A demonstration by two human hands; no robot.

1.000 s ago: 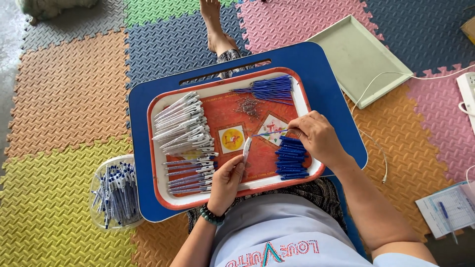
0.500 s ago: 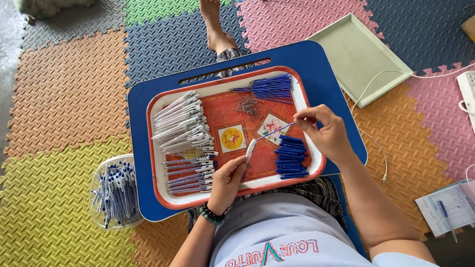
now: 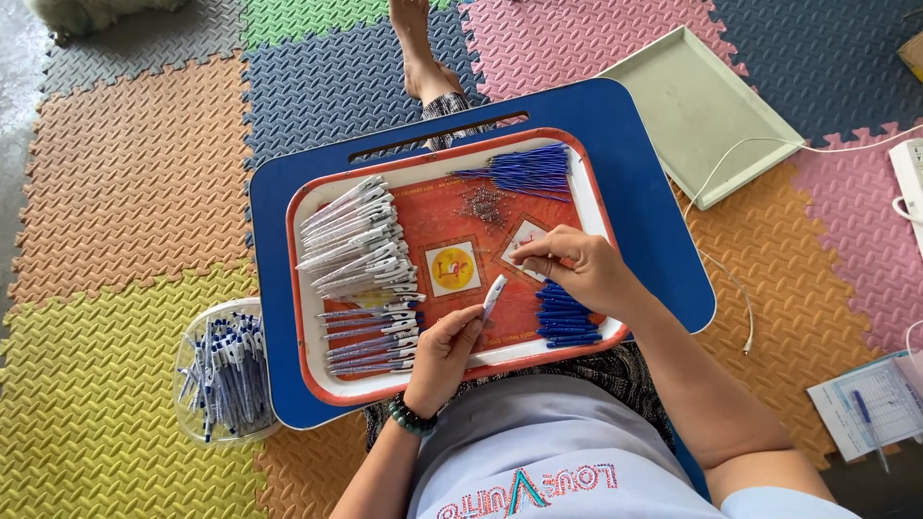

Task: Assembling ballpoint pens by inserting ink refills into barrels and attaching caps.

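An orange tray with a white rim (image 3: 306,288) lies on a blue lap table (image 3: 644,183). My left hand (image 3: 444,354) holds a white pen barrel (image 3: 492,294) tilted up over the tray's near side. My right hand (image 3: 575,267) pinches a thin small part just right of the barrel's tip. On the tray lie a row of white pen barrels (image 3: 354,235) at the left, finished pens (image 3: 370,336) below them, blue refills (image 3: 524,171) at the far right, small springs (image 3: 483,204) and blue pen tips (image 3: 567,315) under my right hand.
A clear plastic tub of pens (image 3: 226,373) stands on the foam floor mats at the left. A pale green tray (image 3: 697,111) lies at the far right, with a white cable (image 3: 731,279) beside it. A paper and pen (image 3: 870,408) lie at the right edge. My bare foot (image 3: 423,58) stretches ahead.
My right hand has drawn back from the far side of the tray toward my left hand with a small part. My left hand kept the barrel nearly still.
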